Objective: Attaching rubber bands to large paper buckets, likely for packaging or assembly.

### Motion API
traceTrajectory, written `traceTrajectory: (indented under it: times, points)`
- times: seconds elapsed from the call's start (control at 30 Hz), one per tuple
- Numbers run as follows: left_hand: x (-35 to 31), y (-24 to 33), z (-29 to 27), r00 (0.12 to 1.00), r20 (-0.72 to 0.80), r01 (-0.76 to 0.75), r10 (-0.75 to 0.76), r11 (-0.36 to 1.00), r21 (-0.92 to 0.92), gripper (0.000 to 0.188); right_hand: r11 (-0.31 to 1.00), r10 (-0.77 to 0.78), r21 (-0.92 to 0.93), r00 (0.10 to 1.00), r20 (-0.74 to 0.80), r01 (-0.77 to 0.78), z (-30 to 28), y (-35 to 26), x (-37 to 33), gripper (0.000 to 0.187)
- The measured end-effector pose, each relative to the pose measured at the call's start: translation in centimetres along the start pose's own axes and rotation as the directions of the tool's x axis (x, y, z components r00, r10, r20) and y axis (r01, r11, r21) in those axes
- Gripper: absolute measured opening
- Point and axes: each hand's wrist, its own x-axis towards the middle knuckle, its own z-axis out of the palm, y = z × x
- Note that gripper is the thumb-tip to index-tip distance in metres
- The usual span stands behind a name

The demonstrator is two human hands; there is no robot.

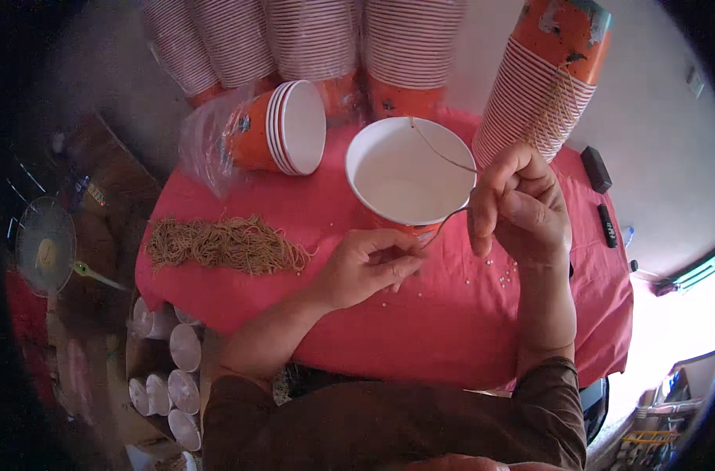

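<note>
A white-lined orange paper bucket (411,177) stands upright on the red cloth in front of me. From its far rim a thin cord (440,155) crosses the opening to my right hand (526,200), whose thumb and fingers are closed on it at the bucket's right side. Between my two hands a short stretch of cord is taut. My left hand (369,267) pinches it near the bucket's front. A bundle of tan cords (224,243) lies to the left of my left hand. Exactly where the fingers meet the cord is partly hidden.
Several tall stacks of paper buckets (412,47) line the back. Another stack (522,102), upside down, with cords hanging on it, stands at right. Some buckets (259,129) lie in plastic. A black block (596,169), a black marker (607,226) and small white beads are on the red cloth (420,337).
</note>
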Motion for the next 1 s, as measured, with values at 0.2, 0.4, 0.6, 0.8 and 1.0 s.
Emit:
traceTrajectory:
  times: [0.2, 0.4, 0.6, 0.8, 1.0]
  points:
    - [0.1, 1.1, 0.2, 0.998, 0.010, 0.069, -0.069, 0.984, -0.162, 0.016, 0.999, 0.006, -0.040, 1.000, 0.017, -0.006, -0.4, 0.2, 0.0, 0.021]
    - [0.1, 0.5, -0.1, 0.997, -0.040, 0.054, -0.059, 0.993, -0.108, 0.018, 0.998, -0.011, -0.070, 1.000, 0.006, 0.011, -0.6, 0.3, 0.3, 0.020]
    - [0.4, -0.3, -0.8, 0.975, -0.208, -0.087, 0.084, 0.996, -0.006, 0.015, 0.955, -0.105, -0.290, 0.981, -0.163, 0.054, -1.8, -0.9, 0.4, 0.013]
    - [0.1, -0.3, -0.1, 0.932, -0.265, -0.157, 0.246, 0.935, 0.318, 0.009, -0.002, -0.389, -0.992, 0.914, -0.116, -0.127, -1.4, -0.6, 0.7, 0.019]
    - [-0.1, 0.9, 0.2, 0.902, -0.169, -0.265, 0.397, 0.818, 0.512, 0.015, 0.376, 0.193, -0.917, 0.979, -0.061, -0.131, 2.5, 0.5, 0.0, 0.036]
